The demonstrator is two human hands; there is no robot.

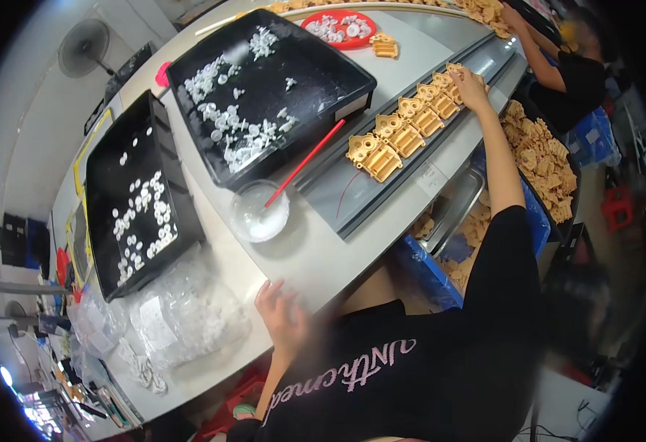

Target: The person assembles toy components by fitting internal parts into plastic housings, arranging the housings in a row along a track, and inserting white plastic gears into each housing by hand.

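1. Where the row of tan parts ends, upper right, the right hand touches it, fingers curled; pinch cannot be told. Left hand, lower centre: spread.
2. Long axis: diagonal, centre to upper right.
3. Large black tray and narrow black tray, left: white pieces. Clear cup: red stick.

Black short-sleeved shirt with pale pink, partly cursive lettering.

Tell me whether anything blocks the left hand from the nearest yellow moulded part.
Only a thin red strand on the grey tray lies near the line from the left hand to the yellow moulded part; the clear cup with its red stick stands to one side.
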